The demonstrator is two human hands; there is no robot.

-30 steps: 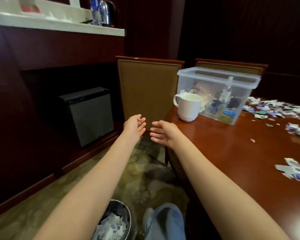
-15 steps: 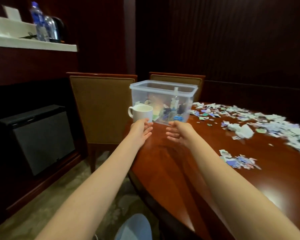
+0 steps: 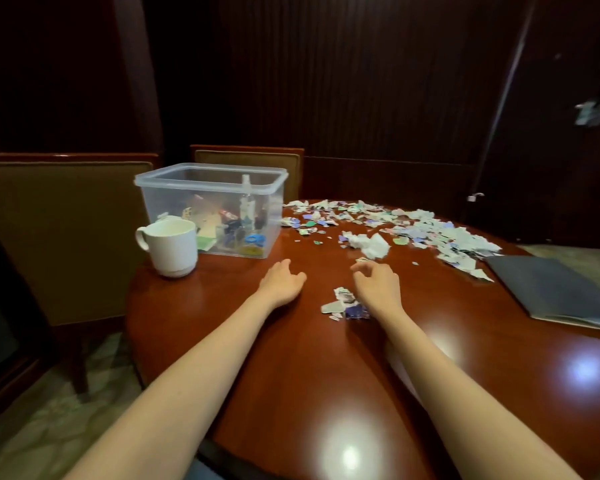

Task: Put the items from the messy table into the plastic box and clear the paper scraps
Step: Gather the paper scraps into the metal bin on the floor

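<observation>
A clear plastic box [image 3: 174, 180] holding several small items stands at the table's far left. A wide spread of torn paper scraps [image 3: 413, 225] covers the far right of the table, with a crumpled white tissue [image 3: 371, 244] in front of it. A small pile of scraps [image 3: 345, 303] lies just left of my right wrist. My left hand [image 3: 282, 282] hovers over bare wood, fingers relaxed, holding nothing. My right hand [image 3: 376, 282] hangs with loosely curled fingers just short of the tissue, empty.
A white mug [image 3: 172, 247] stands at the table's left edge in front of the box. A dark folder [image 3: 555, 289] lies at the right. The wooden table [image 3: 291, 375] is glossy. Two chairs [image 3: 59, 233] stand behind and left of it.
The view has swung right from the floor and bin to the table. Both hands moved from beside the mug out over the table toward the scraps.
</observation>
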